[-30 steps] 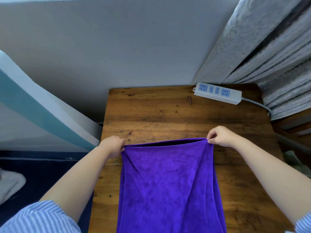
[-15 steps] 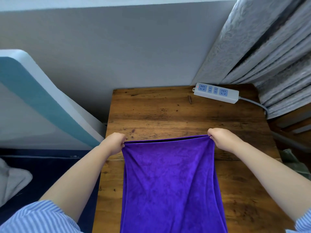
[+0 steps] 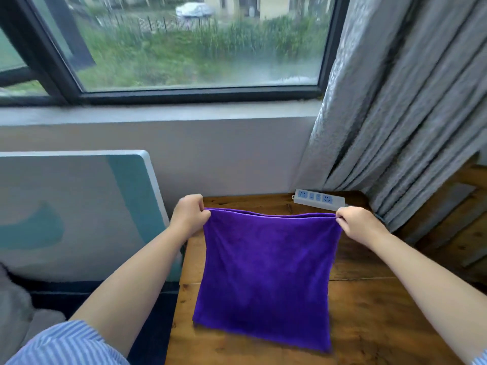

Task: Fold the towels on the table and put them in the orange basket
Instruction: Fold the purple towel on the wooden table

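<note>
Fingers of left hand (image 3: pixel 190 216) curled, pinching the far-left corner of the purple towel (image 3: pixel 266 280); right hand (image 3: pixel 356 224) does the same w/ the far-right corner, thumb & fingers pressed together on the cloth. Towel is doubled, 2 layers showing along its top edge, stretched taut btwn both hands, hanging down over the wooden table (image 3: pixel 369 312); can't tell if its near edge touches the wood. White power strip (image 3: pixel 319 199) lies at the table's far edge, just beyond the towel. Grey curtain (image 3: pixel 395 114) hangs far right, window (image 3: pixel 195 43) behind, striped sleeve (image 3: pixel 66 343) near left
</note>
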Tool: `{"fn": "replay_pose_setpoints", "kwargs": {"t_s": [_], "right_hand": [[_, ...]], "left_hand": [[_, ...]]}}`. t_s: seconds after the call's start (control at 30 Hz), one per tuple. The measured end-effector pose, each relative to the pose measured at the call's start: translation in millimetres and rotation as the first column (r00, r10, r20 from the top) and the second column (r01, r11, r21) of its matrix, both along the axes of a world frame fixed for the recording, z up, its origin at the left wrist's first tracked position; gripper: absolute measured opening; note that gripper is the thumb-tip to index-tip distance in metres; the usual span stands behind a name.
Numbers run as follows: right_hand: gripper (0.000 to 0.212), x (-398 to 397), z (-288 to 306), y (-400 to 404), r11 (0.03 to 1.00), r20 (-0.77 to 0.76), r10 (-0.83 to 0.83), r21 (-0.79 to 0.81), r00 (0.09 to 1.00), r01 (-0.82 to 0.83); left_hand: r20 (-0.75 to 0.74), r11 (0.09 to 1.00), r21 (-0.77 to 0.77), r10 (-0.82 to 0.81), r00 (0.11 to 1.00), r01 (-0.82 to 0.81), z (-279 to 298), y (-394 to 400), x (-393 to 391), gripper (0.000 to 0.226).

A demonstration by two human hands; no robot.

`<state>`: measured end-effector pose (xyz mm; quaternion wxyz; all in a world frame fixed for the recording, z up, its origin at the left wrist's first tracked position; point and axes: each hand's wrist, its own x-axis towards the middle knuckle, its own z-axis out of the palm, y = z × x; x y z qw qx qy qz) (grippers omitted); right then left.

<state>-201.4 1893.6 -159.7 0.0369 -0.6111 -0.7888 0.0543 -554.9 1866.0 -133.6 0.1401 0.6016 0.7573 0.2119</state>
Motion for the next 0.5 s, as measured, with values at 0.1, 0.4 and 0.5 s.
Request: {"fn": "replay_pose_setpoints", "kwargs": {"t_s": [0.1, 0.4, 0.5], "right_hand": [[0.017, -10.9, 48.9, -6.5, 0.977, -0.101, -0.058, 0.2, 0.993, 0.078], [0.018, -14.1, 117.5, -44.1, 0.82, -0.312, -0.072, 0.522, 0.948, 0.234], [0.021, -4.7, 110.8, -53.7, 0.893, -0.204, -0.107, 0.41, 0.973, 0.184]], "left_hand": [[0.004, 0.984, 0.167, 0.055, 0.998, -0.055, 49.6, -4.9, -0.1, 0.032], [-0.125, 0.913, 0.407, 0.015, 0.992, 0.038, 108.3, -35.4, -3.1, 0.026], [-0.214, 0.976, 0.208, -0.019, 0.977, 0.065, 107.2, -49.1, 1.7, 0.025]]}}
